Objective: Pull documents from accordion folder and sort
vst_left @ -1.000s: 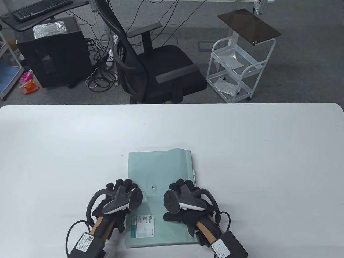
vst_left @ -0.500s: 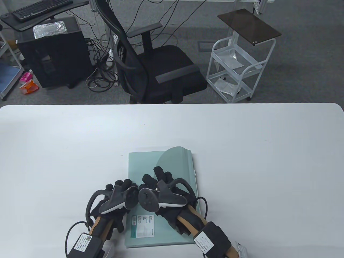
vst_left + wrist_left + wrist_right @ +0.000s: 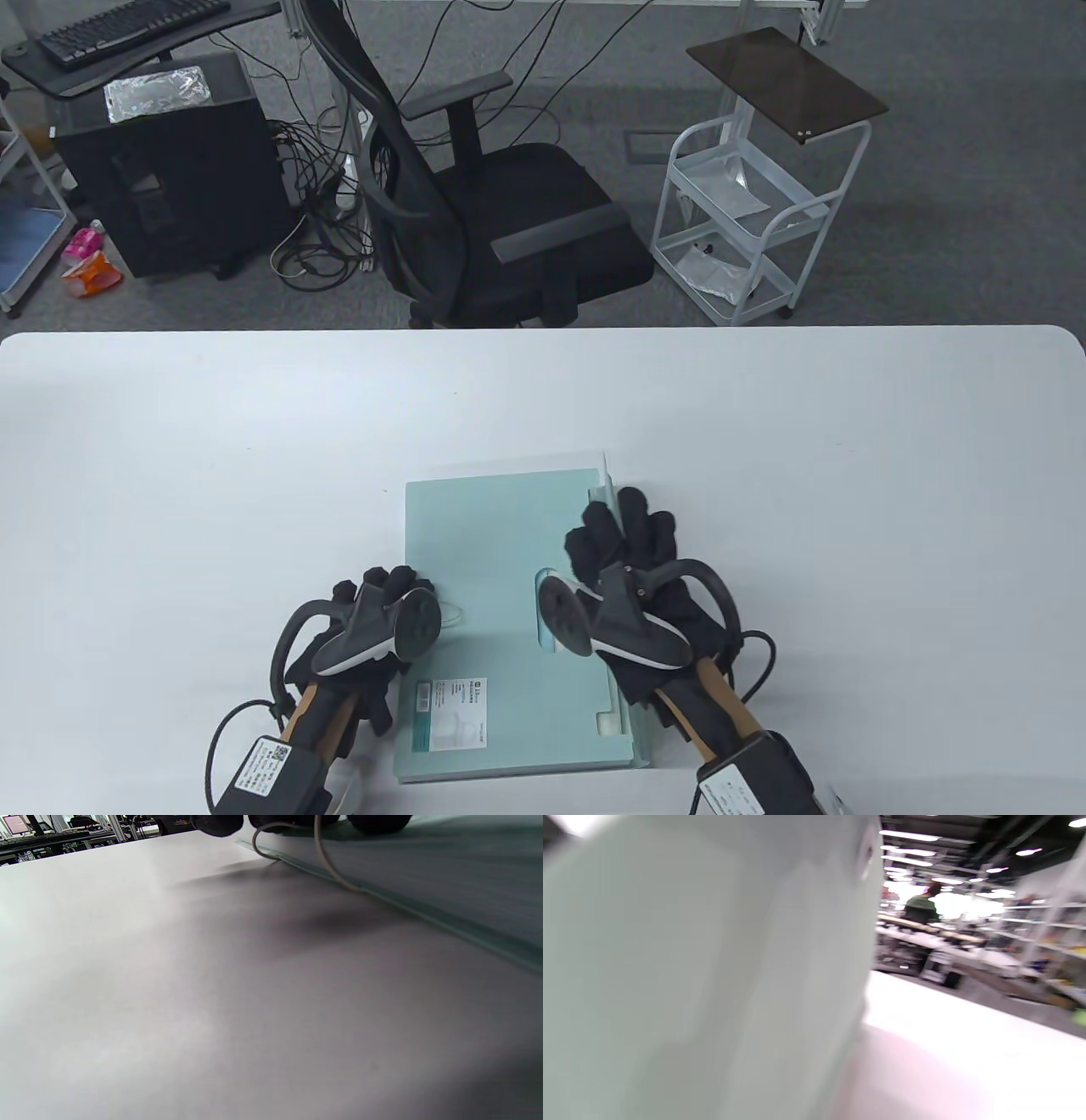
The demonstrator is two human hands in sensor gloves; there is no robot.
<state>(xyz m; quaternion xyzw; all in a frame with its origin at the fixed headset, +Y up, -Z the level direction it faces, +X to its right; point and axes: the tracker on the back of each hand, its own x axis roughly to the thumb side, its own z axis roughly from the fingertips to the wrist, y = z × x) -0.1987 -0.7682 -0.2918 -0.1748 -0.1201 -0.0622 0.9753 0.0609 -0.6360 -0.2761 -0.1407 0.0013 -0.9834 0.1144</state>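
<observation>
White worktop (image 3: 254, 441) with rounded far corners. Beyond it, grey carpet floor (image 3: 959, 212). Black mesh office chair (image 3: 484, 212) stands close to the far edge. White three-tier cart (image 3: 747, 229), dark panel (image 3: 785, 81) on top. Black cabinet (image 3: 170, 170) far left, keyboard (image 3: 127, 25) on the desk above. Cables (image 3: 318, 204) tangled beside the cabinet. Ceiling strip lights (image 3: 910, 836) in the right wrist view.
</observation>
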